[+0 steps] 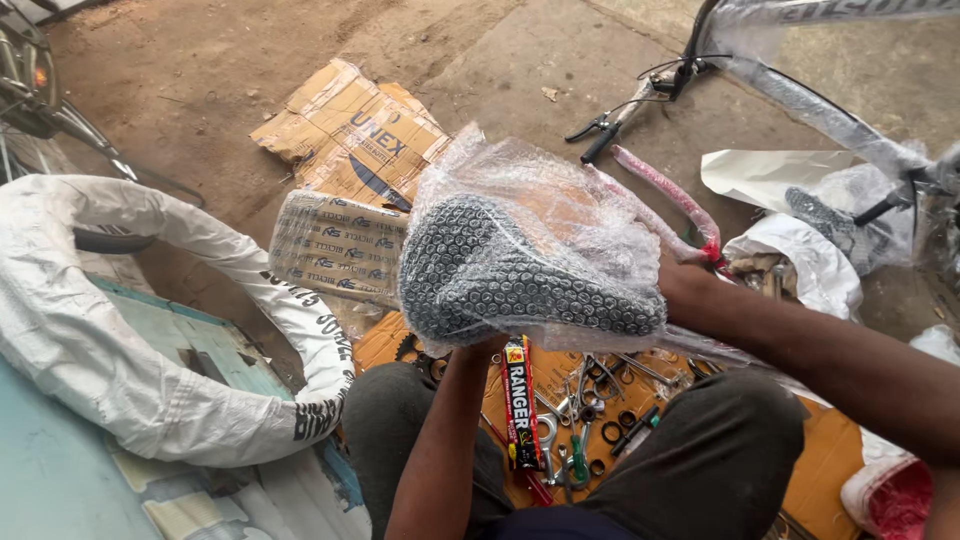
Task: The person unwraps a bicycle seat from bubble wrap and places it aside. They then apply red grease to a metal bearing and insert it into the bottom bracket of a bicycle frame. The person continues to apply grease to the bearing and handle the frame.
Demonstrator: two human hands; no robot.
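Observation:
I hold a black bicycle saddle wrapped in clear bubble wrap (520, 270) up in front of me with both hands. My left hand (480, 350) grips it from below at the near edge, mostly hidden by the wrap. At the saddle's right end, my right hand (680, 285) is partly tucked behind the plastic. Under the saddle, between my knees, several wrenches, washers and small tools (590, 420) lie on orange cardboard (830, 460), beside a long red-and-black packet (519, 405).
A white-wrapped bicycle tyre (120, 340) lies at left on a pale blue board. Flattened cardboard boxes (350, 130) and a wrapped bundle (335, 245) sit on the dirt ahead. A wrapped bicycle frame with handlebars (800, 100) stands at right, above white plastic bags (810, 260).

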